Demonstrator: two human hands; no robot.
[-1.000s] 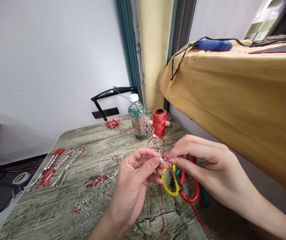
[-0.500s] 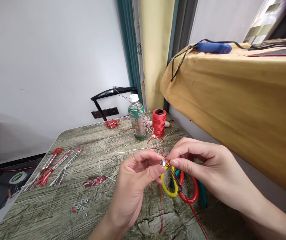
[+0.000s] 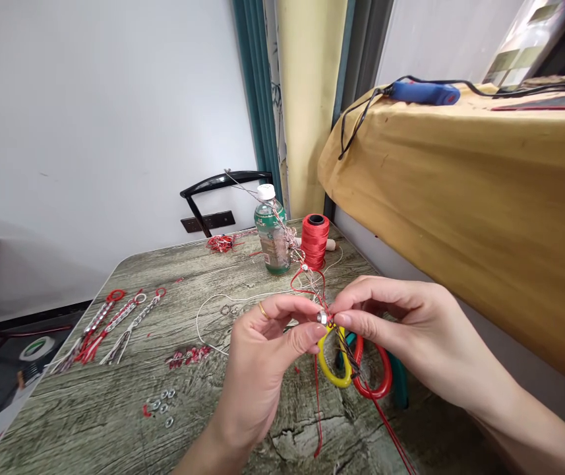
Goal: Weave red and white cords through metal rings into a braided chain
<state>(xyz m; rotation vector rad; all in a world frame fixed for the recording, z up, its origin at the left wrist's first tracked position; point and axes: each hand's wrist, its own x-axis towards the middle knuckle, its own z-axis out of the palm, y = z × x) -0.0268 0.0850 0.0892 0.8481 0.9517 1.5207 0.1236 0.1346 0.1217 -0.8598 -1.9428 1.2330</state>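
Observation:
Between thumb and forefinger, my left hand (image 3: 267, 356) pinches a small silver hex nut (image 3: 322, 317). Close beside it, my right hand (image 3: 395, 316) pinches the red cord (image 3: 330, 322) at a braid; its fingertips almost meet the nut. Dark and red strands (image 3: 381, 422) run down toward the front edge, and one red cord end (image 3: 318, 409) hangs below my left hand. Up from the fingers, a cord bundle stretches past the bottle. Under my hands lie scissors with a yellow handle loop (image 3: 329, 376) and a red handle loop (image 3: 386, 379). Exactly how the cord meets the nut is too small to tell.
A green-labelled bottle (image 3: 271, 237) and a red thread spool (image 3: 314, 243) stand at the back. Several loose nuts (image 3: 163, 394), red scraps (image 3: 189, 356) and three tasselled braids (image 3: 124, 313) lie to the left. A yellow-draped surface (image 3: 460, 171) rises at right.
Both hands stay almost in place, still pinching the nut and cord. The left fingers have shifted slightly, showing more of the nut. The view has moved a little.

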